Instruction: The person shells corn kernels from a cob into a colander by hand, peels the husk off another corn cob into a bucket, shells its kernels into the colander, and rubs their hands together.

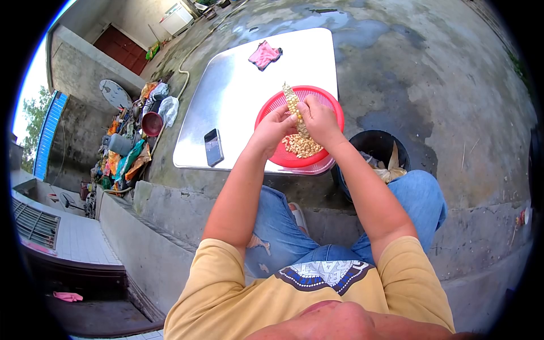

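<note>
Both of my hands are on a partly stripped corn cob, tilted over a red plastic basket. My left hand is closed around its left side. On the other side, my right hand presses its fingers against the cob. Yellow kernels are still on parts of the cob, while its top end looks bare. Loose corn kernels lie in the bottom of the basket, below my hands. The basket stands on a shiny metal table.
A phone lies near the table's front left edge, and a pink cloth is towards the back. Right of the table, by my knee, stands a black bucket with husks in it. A heap of household clutter lies left along the wall.
</note>
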The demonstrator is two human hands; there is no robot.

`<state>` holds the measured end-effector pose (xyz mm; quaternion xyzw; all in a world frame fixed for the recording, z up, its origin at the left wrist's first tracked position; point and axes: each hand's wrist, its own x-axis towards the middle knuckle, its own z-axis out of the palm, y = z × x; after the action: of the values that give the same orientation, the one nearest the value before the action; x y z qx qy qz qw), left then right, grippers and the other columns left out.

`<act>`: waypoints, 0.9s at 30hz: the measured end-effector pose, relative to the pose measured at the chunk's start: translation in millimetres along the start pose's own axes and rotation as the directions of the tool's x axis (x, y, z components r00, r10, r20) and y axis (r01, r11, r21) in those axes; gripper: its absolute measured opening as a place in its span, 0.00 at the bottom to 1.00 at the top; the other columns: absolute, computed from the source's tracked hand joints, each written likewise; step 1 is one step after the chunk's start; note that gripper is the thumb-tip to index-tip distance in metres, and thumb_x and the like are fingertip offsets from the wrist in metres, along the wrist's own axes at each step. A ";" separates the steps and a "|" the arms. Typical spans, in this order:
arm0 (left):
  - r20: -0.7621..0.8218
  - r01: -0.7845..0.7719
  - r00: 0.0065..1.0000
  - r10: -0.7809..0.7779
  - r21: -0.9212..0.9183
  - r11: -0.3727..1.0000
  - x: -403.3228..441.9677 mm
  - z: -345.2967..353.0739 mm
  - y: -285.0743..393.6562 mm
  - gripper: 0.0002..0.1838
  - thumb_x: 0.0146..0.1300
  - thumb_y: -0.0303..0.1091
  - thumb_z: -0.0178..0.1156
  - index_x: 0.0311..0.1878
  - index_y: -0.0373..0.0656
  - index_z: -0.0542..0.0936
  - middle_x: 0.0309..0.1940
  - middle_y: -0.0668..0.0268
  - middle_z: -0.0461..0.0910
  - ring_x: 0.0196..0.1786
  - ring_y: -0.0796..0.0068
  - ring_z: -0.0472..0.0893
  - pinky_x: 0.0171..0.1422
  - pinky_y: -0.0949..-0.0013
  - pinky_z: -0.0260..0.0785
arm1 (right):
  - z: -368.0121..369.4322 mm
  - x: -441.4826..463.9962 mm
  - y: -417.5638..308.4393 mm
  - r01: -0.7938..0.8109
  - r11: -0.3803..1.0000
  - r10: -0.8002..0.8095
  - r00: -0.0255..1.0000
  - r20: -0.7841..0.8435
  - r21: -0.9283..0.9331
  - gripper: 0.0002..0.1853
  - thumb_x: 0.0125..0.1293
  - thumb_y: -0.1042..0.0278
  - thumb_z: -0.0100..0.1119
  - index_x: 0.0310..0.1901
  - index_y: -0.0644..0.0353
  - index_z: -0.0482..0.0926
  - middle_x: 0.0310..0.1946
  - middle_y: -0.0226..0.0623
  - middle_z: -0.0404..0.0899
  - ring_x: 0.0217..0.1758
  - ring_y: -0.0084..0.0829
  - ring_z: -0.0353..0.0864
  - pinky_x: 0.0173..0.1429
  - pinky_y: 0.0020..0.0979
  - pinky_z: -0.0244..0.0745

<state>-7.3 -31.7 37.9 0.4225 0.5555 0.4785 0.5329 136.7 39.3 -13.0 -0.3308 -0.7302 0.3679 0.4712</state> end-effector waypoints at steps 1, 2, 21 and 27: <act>0.002 0.000 1.000 0.000 0.006 1.000 0.3 -0.8 -0.7 0.24 0.78 0.29 0.57 0.74 0.38 0.70 0.57 0.62 0.82 0.54 0.75 0.82 0.58 0.68 0.77 | 0.0 -0.9 -1.5 0.010 1.000 -0.010 1.000 -0.001 -0.023 0.14 0.80 0.58 0.50 0.42 0.62 0.74 0.33 0.56 0.81 0.39 0.61 0.81 0.41 0.54 0.73; 0.003 -0.001 1.000 0.001 0.011 1.000 0.4 -1.5 -1.3 0.24 0.78 0.29 0.57 0.75 0.38 0.69 0.57 0.62 0.82 0.54 0.75 0.82 0.58 0.67 0.77 | 0.0 -1.6 -2.6 0.020 0.999 -0.020 1.000 -0.001 -0.046 0.14 0.80 0.59 0.49 0.43 0.62 0.74 0.32 0.56 0.80 0.39 0.61 0.81 0.41 0.55 0.73; 0.076 -0.004 0.997 0.000 0.057 0.998 -1.0 0.0 -1.4 0.24 0.78 0.28 0.57 0.75 0.39 0.70 0.56 0.62 0.83 0.54 0.74 0.82 0.60 0.66 0.76 | -0.9 -1.3 -2.6 0.027 0.995 -0.031 0.999 -0.037 -0.100 0.14 0.79 0.59 0.46 0.42 0.62 0.72 0.33 0.59 0.82 0.40 0.63 0.82 0.44 0.61 0.72; 0.103 0.008 0.995 -0.013 0.053 0.999 -0.9 -1.0 -2.3 0.24 0.78 0.28 0.56 0.75 0.39 0.70 0.57 0.61 0.83 0.55 0.74 0.82 0.61 0.66 0.76 | 3.1 0.0 8.9 0.008 0.999 -0.011 0.997 -0.072 -0.047 0.14 0.79 0.59 0.47 0.43 0.63 0.73 0.34 0.60 0.82 0.42 0.63 0.82 0.46 0.61 0.72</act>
<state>-8.1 -33.1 35.9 0.4578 0.5417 0.4383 0.5521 135.0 43.1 -21.5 -0.3515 -0.7227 0.3362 0.4911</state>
